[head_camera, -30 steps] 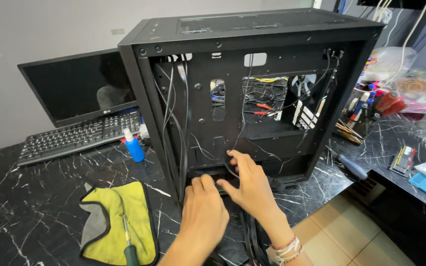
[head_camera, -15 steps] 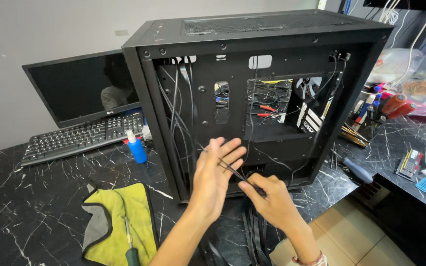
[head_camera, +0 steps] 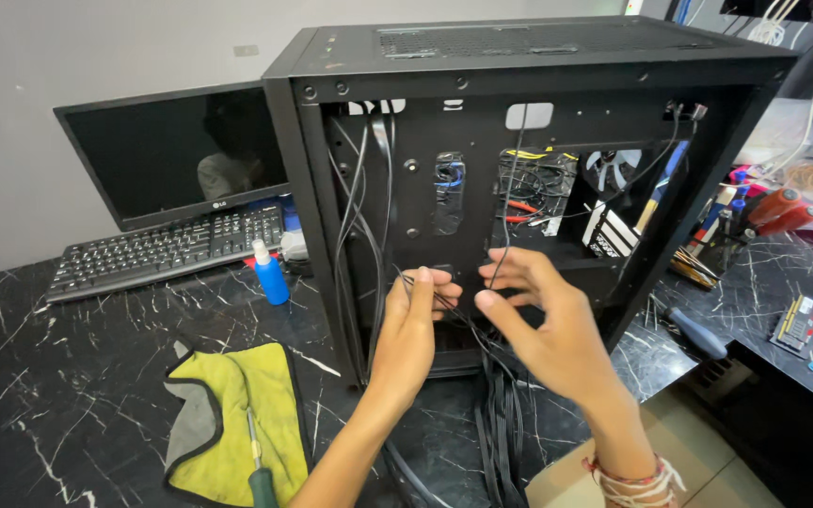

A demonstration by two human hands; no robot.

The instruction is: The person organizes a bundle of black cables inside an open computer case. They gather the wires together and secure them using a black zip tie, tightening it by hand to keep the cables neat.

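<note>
An open black computer case stands upright on the dark marble table, its back side facing me with several black cables running down inside. My left hand pinches a thin black cable in front of the case's lower panel. Just to its right, my right hand is raised with fingers spread and thumb and forefinger close to the same cable; a second thin wire hangs down to it from above. A bundle of flat black cables trails out of the case bottom toward me.
A yellow cloth with a green-handled screwdriver lies at the left front. A blue spray bottle, a black keyboard and a monitor sit left of the case. Tools and a black-handled screwdriver clutter the right.
Both hands have risen from the case bottom to mid-height. The left hand has closed on the thin cable and the right hand has come up beside it.
</note>
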